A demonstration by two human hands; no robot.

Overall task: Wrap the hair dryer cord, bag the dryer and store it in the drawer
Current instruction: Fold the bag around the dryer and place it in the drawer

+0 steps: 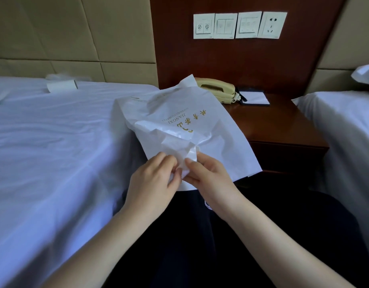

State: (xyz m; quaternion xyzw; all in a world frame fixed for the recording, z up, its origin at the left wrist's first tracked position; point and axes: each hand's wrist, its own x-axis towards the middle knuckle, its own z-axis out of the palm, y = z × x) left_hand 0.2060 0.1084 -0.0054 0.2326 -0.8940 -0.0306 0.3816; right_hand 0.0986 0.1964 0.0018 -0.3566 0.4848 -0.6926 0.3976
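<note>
Head view: the white bag [179,115] with gold lettering is held up in front of the person, between the bed [54,142] and the wooden surface [283,125], hiding that surface's front left corner. The left grip [152,179] and the right grip [212,179] sit close together, each pinching the bag's crumpled near edge between thumb and fingers. A beige telephone [217,88] and a notepad [254,98] lie along the surface's back edge.
</note>
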